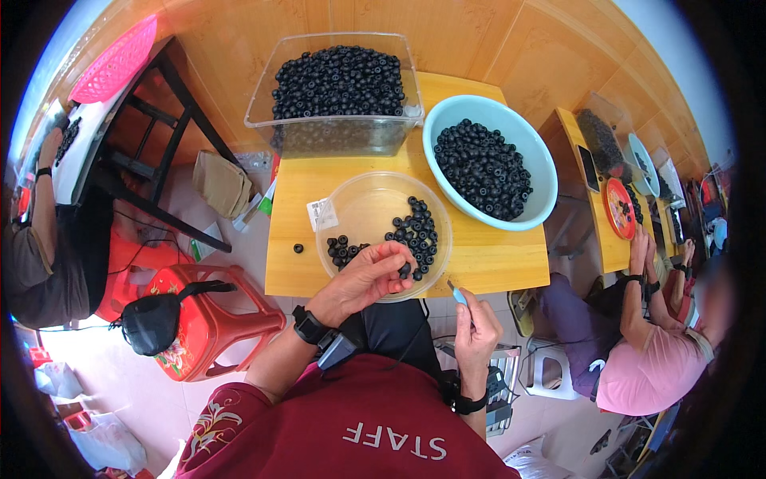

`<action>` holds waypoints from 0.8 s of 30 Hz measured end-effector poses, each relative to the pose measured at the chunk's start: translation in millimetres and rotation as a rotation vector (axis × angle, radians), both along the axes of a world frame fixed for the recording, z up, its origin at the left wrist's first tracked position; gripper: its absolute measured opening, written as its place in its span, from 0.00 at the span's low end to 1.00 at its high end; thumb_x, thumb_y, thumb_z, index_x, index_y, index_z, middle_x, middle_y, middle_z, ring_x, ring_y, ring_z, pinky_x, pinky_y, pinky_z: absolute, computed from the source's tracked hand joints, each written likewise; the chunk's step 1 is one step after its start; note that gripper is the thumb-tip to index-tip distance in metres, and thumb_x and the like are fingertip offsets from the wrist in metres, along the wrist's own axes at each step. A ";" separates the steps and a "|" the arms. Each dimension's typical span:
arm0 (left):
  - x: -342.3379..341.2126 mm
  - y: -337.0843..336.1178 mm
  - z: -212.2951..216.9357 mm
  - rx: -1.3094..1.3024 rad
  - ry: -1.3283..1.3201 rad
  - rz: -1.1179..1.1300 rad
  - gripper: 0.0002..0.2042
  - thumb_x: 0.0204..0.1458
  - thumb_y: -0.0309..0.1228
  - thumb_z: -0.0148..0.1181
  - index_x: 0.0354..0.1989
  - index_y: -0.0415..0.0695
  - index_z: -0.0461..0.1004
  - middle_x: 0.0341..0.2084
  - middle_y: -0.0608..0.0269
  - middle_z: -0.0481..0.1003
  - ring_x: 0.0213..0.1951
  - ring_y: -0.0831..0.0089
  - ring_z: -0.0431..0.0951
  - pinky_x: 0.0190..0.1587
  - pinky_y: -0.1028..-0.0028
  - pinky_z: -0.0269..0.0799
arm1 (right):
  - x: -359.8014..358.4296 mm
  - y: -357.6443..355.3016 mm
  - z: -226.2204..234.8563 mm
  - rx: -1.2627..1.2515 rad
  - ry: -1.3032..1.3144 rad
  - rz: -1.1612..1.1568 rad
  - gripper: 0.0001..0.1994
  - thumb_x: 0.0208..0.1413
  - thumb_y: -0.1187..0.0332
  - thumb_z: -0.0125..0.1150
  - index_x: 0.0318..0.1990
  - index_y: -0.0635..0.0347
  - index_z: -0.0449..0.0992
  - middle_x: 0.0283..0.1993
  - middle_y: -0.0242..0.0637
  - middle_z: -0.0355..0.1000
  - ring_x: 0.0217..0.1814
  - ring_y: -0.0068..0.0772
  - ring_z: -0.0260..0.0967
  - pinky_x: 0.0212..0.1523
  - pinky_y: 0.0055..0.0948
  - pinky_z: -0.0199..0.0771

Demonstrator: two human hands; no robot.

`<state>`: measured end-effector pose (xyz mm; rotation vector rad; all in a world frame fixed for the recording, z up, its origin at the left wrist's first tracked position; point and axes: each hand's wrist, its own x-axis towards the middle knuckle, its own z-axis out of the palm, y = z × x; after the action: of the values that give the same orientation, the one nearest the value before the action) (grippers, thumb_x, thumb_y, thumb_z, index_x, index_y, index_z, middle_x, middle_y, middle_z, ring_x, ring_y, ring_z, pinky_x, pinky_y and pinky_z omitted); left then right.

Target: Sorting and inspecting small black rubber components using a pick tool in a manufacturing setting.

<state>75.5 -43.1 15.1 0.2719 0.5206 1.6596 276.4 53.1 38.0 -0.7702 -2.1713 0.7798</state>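
Note:
My left hand pinches one small black round part between thumb and fingertips, over the near edge of a shallow clear round tray. Inside that tray, similar black parts with center holes lie in two groups, the larger pile on the right. My right hand is closed round the blue handle of a small pointed tool, a thin dark tip showing. The tip points up and left, apart from the held part. Whether it is a blade or a pick I cannot tell.
Behind the tray stand a clear plastic bin and a light blue basin, both holding many black parts. One loose part lies on the wooden table. A red stool is at left; a person in pink works at right.

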 end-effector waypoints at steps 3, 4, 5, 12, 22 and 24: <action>3.0 1.7 4.4 0.008 -0.009 0.001 0.07 0.56 0.26 0.55 0.41 0.39 0.73 0.35 0.64 0.75 0.34 0.77 0.77 0.41 0.80 0.76 | -3.9 -0.2 3.4 -0.019 0.008 0.007 0.10 0.49 0.78 0.59 0.41 0.67 0.77 0.19 0.39 0.63 0.17 0.29 0.60 0.19 0.29 0.58; 4.5 2.1 7.4 -0.033 0.016 0.006 0.07 0.56 0.25 0.55 0.41 0.38 0.74 0.35 0.65 0.75 0.35 0.79 0.76 0.42 0.80 0.74 | -6.2 -0.1 4.6 -0.006 0.028 0.025 0.10 0.49 0.79 0.59 0.41 0.66 0.77 0.20 0.39 0.63 0.17 0.30 0.61 0.20 0.29 0.59; 5.7 2.6 11.6 -0.033 0.016 0.006 0.07 0.56 0.25 0.55 0.41 0.38 0.74 0.35 0.65 0.75 0.35 0.79 0.76 0.42 0.80 0.74 | -8.5 -0.4 5.9 0.007 0.047 0.043 0.11 0.48 0.79 0.60 0.41 0.66 0.77 0.20 0.39 0.64 0.17 0.30 0.61 0.20 0.29 0.60; 8.3 3.3 7.4 -0.007 0.054 -0.007 0.09 0.52 0.23 0.59 0.43 0.39 0.73 0.34 0.67 0.75 0.34 0.80 0.75 0.42 0.81 0.73 | -20.8 -6.3 18.6 0.067 0.031 0.107 0.12 0.46 0.78 0.63 0.40 0.63 0.77 0.21 0.39 0.65 0.20 0.34 0.64 0.22 0.30 0.63; 9.3 2.5 12.2 -0.020 0.074 -0.019 0.09 0.51 0.24 0.61 0.41 0.41 0.72 0.31 0.68 0.75 0.33 0.81 0.76 0.41 0.81 0.73 | -24.8 -6.8 18.5 0.090 -0.006 0.128 0.11 0.47 0.75 0.64 0.41 0.63 0.77 0.22 0.39 0.65 0.21 0.38 0.65 0.23 0.33 0.64; 9.7 3.0 13.5 -0.027 0.079 -0.019 0.09 0.51 0.25 0.61 0.40 0.42 0.71 0.31 0.68 0.74 0.33 0.81 0.76 0.41 0.82 0.73 | -24.7 -6.2 17.9 0.087 -0.005 0.129 0.11 0.47 0.75 0.64 0.41 0.63 0.77 0.22 0.39 0.65 0.22 0.38 0.65 0.23 0.33 0.64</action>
<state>85.3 -40.2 28.6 0.3227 0.5978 1.6271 251.7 46.9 55.9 -0.5939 -2.2608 0.7428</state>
